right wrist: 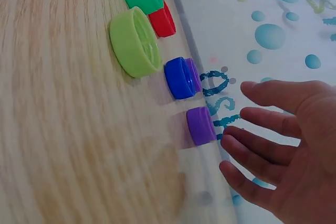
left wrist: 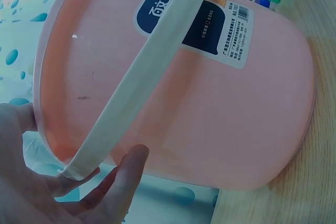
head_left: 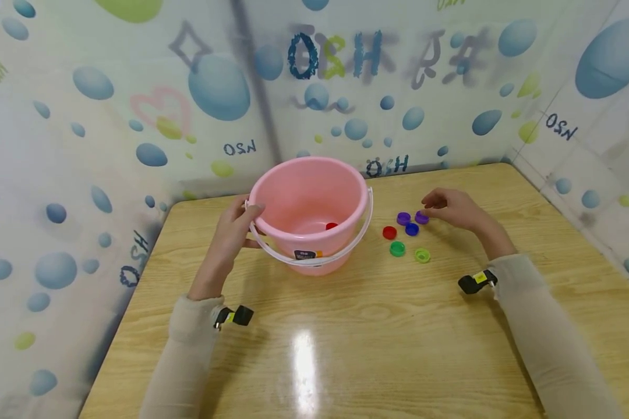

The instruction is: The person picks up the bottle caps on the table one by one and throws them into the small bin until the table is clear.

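Observation:
A pink bucket (head_left: 314, 250) with a white handle (head_left: 364, 224) stands on the wooden table. My left hand (head_left: 232, 230) holds its left rim, thumb over the edge and fingers outside, by the handle's end. Inside the bucket lies a red bottle cap (head_left: 332, 226), partly hidden by the front wall. My right hand (head_left: 453, 208) is at the right with fingers loosely bent and nothing held; its nearest thing is a purple cap (head_left: 421, 217). Around that lie another purple cap (head_left: 403, 219), a blue cap (head_left: 412, 229), a red cap (head_left: 389, 233), a green cap (head_left: 397, 249) and a light green cap (head_left: 422, 255).
Behind the table (head_left: 346, 331) hangs a white sheet (head_left: 419, 87) printed with blue and green drops, and similar covering runs along both sides. A small black camera sits on each wrist. A bright light reflection shows on the table's front part.

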{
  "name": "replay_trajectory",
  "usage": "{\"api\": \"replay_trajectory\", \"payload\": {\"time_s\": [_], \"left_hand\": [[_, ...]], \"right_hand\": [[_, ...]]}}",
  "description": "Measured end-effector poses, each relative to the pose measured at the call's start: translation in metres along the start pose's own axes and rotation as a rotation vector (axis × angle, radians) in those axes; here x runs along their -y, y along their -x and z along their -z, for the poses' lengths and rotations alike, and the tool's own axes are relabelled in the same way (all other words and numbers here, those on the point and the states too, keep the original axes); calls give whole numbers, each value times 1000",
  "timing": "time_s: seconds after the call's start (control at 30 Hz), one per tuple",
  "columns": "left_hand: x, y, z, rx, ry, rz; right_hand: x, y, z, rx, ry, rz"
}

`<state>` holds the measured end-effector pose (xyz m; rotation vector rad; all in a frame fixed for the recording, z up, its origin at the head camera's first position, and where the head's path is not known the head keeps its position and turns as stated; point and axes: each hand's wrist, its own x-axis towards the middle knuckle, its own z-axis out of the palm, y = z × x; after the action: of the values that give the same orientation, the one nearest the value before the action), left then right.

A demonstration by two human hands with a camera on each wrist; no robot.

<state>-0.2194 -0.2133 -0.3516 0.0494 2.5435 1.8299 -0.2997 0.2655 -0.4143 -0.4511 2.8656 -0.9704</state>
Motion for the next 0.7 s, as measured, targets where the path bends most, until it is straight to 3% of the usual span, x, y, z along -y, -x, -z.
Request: {"api": "replay_trajectory", "payload": {"time_s": [0.27, 0.7], "left_hand": [[2, 0, 1, 2, -1, -13], [2, -2, 1, -3, -14, -7]], "right_hand": [[-6, -2, -8, 35, -60, -79], [-16, -2, -13, 90, -104, -97]]}}
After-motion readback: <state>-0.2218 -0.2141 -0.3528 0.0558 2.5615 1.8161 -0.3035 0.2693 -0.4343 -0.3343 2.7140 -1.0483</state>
